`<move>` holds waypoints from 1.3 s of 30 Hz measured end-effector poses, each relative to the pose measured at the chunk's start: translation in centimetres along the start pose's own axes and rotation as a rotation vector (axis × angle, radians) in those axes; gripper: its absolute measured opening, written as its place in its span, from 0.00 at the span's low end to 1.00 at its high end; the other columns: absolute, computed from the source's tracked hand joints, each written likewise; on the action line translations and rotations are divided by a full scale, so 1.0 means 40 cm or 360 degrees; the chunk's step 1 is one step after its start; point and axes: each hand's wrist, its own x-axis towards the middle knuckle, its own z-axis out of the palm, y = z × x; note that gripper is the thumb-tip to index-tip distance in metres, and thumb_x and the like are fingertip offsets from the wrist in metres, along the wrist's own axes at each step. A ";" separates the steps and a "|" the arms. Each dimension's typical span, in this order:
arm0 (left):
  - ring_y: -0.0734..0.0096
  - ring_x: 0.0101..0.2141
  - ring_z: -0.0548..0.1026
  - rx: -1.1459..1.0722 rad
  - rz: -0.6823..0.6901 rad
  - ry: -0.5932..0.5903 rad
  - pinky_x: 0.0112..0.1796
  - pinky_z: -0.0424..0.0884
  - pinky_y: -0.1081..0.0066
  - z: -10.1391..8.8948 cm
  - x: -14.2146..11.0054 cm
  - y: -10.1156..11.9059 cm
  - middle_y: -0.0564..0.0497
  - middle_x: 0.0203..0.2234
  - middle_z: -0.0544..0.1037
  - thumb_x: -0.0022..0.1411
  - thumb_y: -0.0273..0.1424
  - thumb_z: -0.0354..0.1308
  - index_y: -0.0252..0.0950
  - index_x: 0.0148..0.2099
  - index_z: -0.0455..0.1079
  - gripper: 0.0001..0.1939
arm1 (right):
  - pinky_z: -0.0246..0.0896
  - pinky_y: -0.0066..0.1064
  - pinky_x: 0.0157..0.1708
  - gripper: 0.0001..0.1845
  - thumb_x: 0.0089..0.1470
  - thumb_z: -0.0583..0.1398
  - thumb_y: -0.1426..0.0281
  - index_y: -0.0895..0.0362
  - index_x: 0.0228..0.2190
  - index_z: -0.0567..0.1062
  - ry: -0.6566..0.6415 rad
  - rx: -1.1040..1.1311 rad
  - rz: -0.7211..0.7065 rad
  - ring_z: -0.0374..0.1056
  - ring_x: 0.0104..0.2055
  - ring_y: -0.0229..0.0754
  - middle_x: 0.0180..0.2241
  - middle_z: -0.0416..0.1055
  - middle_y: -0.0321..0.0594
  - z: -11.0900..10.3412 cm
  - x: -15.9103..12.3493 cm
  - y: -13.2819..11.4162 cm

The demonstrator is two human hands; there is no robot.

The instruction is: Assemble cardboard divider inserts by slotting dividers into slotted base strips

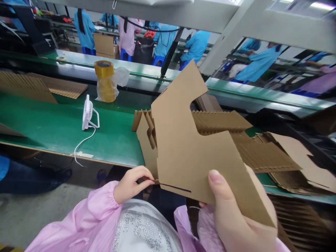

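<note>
**Inspector:** Head view. State the condition of the right hand (pixel 236 224).

**Technician:** Closed on the sheet (pixel 181 140), a flat brown card with a rounded notch. The thumb presses on the near face; the fingers pass behind and are partly hidden.

**Inspector:** Where is the sheet?

**Technician:** At centre, raised and tilted, over the near side of the green bench (pixel 115 140).

**Inspector:** Left hand (pixel 132 183)?

**Technician:** Thumb and index finger are narrowed to a pinch on a card edge (pixel 156 182) at the sheet's lower left corner. Whether that edge belongs to the sheet or to the divider (pixel 147 143) cannot be told.

**Inspector:** List surrounding items and obstructions.

**Technician:** The slotted divider stands just left of the sheet, which covers part of it. Farther left stands a white fan (pixel 87 113); its cord (pixel 81 140) hangs over the bench edge. Beyond the fan are stacked tape rolls (pixel 106 82) in clear wrap. A card stack (pixel 306 157) lies at right. Co-workers (pixel 196 45) are well apart, past the bench.

**Inspector:** Pose?

**Technician:** The right hand enters from the lower right, nearest the camera. The left forearm, in a pink sleeve (pixel 86 217), slants up from the lower left, back of the hand upward.
</note>
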 end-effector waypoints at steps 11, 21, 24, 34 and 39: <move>0.73 0.33 0.74 0.0000 0.0046 -0.0011 0.37 0.70 0.74 0.002 0.001 0.000 0.47 0.30 0.76 0.62 0.27 0.60 0.33 0.35 0.73 0.03 | 0.68 0.35 0.40 0.13 0.59 0.56 0.65 0.51 0.46 0.70 -0.0193 -0.0031 -0.0130 0.70 0.38 0.41 0.39 0.71 0.40 0.045 0.023 -0.013; 0.71 0.32 0.74 0.0017 0.0032 0.0047 0.35 0.70 0.72 0.004 -0.003 -0.005 0.48 0.28 0.76 0.62 0.30 0.61 0.33 0.35 0.74 0.05 | 0.67 0.33 0.39 0.14 0.60 0.54 0.71 0.54 0.47 0.68 -0.0237 -0.0076 -0.0446 0.69 0.40 0.41 0.40 0.70 0.42 0.068 0.001 0.012; 0.71 0.32 0.74 0.0020 0.0042 0.0043 0.35 0.70 0.72 0.005 -0.001 -0.006 0.48 0.28 0.76 0.62 0.31 0.61 0.33 0.35 0.73 0.06 | 0.67 0.34 0.40 0.15 0.59 0.54 0.71 0.54 0.48 0.68 -0.0255 -0.0060 -0.0480 0.69 0.41 0.42 0.41 0.70 0.43 0.069 0.002 0.018; 0.71 0.31 0.74 0.0031 0.0046 0.0056 0.35 0.70 0.72 0.003 0.001 -0.003 0.47 0.27 0.76 0.63 0.34 0.60 0.33 0.34 0.73 0.09 | 0.65 0.31 0.43 0.14 0.60 0.54 0.71 0.53 0.48 0.68 -0.0324 0.0045 -0.0473 0.68 0.44 0.40 0.42 0.70 0.41 0.088 0.024 0.023; 0.70 0.31 0.74 0.0041 0.0044 0.0060 0.34 0.70 0.72 0.007 -0.003 -0.002 0.46 0.27 0.77 0.63 0.35 0.59 0.33 0.34 0.73 0.10 | 0.65 0.35 0.43 0.14 0.60 0.54 0.70 0.54 0.48 0.68 -0.0338 0.0061 -0.0413 0.69 0.45 0.42 0.43 0.71 0.43 0.095 0.026 0.030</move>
